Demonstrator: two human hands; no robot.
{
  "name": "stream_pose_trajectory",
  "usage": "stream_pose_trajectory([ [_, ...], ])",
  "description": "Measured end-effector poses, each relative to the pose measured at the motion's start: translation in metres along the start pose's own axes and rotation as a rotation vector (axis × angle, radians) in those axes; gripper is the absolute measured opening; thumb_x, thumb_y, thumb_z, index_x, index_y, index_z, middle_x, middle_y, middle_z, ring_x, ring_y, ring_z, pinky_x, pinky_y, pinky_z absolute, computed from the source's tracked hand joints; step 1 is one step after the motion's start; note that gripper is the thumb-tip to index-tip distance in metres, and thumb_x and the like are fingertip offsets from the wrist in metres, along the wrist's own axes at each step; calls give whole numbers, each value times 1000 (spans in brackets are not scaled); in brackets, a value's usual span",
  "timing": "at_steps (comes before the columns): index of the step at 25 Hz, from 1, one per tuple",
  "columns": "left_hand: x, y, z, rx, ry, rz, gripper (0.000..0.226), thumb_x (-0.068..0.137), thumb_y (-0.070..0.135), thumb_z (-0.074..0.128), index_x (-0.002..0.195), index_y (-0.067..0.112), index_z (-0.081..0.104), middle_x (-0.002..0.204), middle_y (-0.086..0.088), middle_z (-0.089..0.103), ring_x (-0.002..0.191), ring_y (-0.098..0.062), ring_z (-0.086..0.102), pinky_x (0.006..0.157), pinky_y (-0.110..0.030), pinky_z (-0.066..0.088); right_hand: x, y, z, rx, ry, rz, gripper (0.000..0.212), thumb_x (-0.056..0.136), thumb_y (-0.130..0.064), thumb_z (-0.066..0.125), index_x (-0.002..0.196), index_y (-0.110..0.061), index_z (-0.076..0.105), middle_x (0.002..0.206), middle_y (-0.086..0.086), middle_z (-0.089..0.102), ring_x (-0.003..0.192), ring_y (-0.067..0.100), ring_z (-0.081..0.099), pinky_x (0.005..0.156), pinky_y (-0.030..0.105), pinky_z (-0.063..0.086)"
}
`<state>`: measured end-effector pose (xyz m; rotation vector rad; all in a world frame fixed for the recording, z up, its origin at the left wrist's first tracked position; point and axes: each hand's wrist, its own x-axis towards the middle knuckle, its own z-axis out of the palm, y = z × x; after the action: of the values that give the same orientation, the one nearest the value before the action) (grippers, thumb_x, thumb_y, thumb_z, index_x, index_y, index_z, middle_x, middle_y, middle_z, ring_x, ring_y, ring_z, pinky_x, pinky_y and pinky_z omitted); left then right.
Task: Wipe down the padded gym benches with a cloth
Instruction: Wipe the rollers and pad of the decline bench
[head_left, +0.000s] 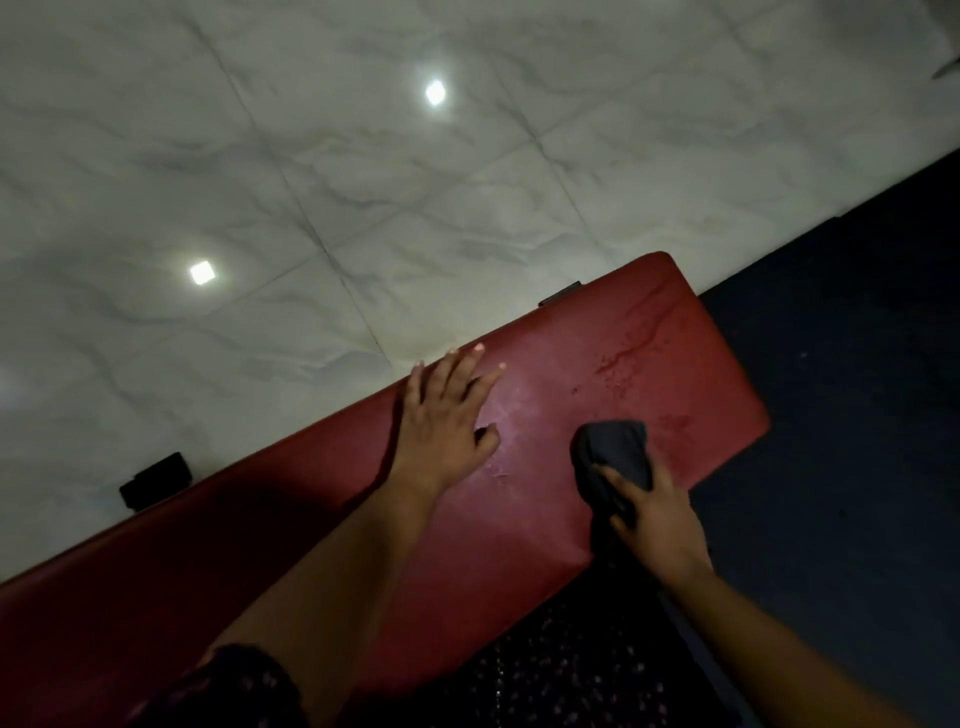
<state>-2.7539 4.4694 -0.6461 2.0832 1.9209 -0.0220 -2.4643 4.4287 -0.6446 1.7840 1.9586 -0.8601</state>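
**Cloth on the red bench, one hand bracing**

A red padded bench is running slantwise across the view, from the lower left up to its rounded end at the upper right. The left hand is lying flat on the padding close to the far edge. Its fingers are straight and spread, holding nothing, and the fingertips are reaching the edge of the pad.

The right hand is gripping a dark cloth. The thumb is curling over the top of the bunched fabric, while the other fingers are hidden under it. The cloth is sitting on the bench top near the near edge, towards the rounded end and to the right of the left hand, with the two hands apart. Part of the cloth is hanging down past the near edge below the hand.

Beyond the cloth, wet marks are showing as darker streaks and drops on the padding near the end of the bench.

A pale tiled floor is lying on the far side of the bench, and two square light spots are shining on it. Dark flooring is filling the right side. A black foot is sticking out from under the far edge. A dark patterned sleeve is covering the upper left arm.
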Motion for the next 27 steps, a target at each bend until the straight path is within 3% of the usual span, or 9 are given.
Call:
stream_pose_trajectory([
  [3, 37, 21, 7, 88, -234, 148, 72, 92, 60, 35, 156, 39, 8, 162, 7, -21, 151, -27, -2, 114, -62, -5, -29, 35, 8, -39, -23, 83, 62, 83, -29, 71, 138, -46, 48, 151, 16, 30, 111, 40, 45, 75, 47, 55],
  [4, 44, 26, 11, 99, -341, 160, 75, 94, 63, 32, 154, 41, -6, 159, 7, -29, 151, -28, -10, 114, -63, -9, -29, 39, 8, -29, -11, 101, 62, 82, -27, 72, 136, -46, 50, 149, 17, 33, 110, 41, 45, 73, 47, 55],
  [7, 52, 35, 22, 172, -489, 190, 82, 93, 72, 25, 152, 37, -21, 160, -1, -28, 148, -29, -24, 114, -62, -13, -6, 30, -1, 58, 86, 159, 60, 82, -24, 72, 135, -44, 53, 145, 19, 39, 109, 43, 45, 75, 47, 53],
  [10, 43, 31, 31, 195, -485, 196, 86, 92, 75, 23, 152, 33, -22, 159, -2, -31, 145, -29, -31, 115, -61, -15, 43, -9, -24, 42, 144, 67, 56, 84, -27, 68, 134, -45, 53, 149, 14, 34, 113, 44, 44, 84, 48, 52],
  [13, 42, 31, 31, 169, -471, 192, 90, 91, 75, 23, 152, 27, -23, 159, -3, -31, 144, -27, -33, 115, -59, -17, 107, -58, -61, -21, 130, -27, 52, 90, -32, 59, 137, -50, 45, 153, 7, 25, 121, 41, 39, 91, 48, 47],
  [18, 54, 34, 26, 170, -615, 166, 94, 90, 76, 25, 151, 25, -26, 155, -1, -39, 141, -28, -37, 109, -59, -22, 174, -95, -101, -156, 48, -115, 52, 94, -29, 54, 140, -51, 40, 158, 4, 17, 125, 40, 36, 91, 46, 43],
  [22, 61, 35, 19, 157, -744, 134, 100, 89, 74, 35, 149, 29, -30, 151, 2, -44, 138, -28, -42, 110, -61, -22, 152, -69, -76, -29, 139, -30, 55, 92, -33, 56, 141, -50, 38, 155, 6, 19, 123, 42, 37, 88, 50, 47],
  [27, 62, 35, 16, 162, -767, 142, 105, 86, 78, 38, 147, 31, -33, 150, 2, -46, 137, -27, -43, 111, -62, -19, 40, 3, -13, -9, 140, 34, 60, 85, -28, 68, 139, -44, 47, 154, 15, 25, 116, 46, 42, 84, 50, 50],
])
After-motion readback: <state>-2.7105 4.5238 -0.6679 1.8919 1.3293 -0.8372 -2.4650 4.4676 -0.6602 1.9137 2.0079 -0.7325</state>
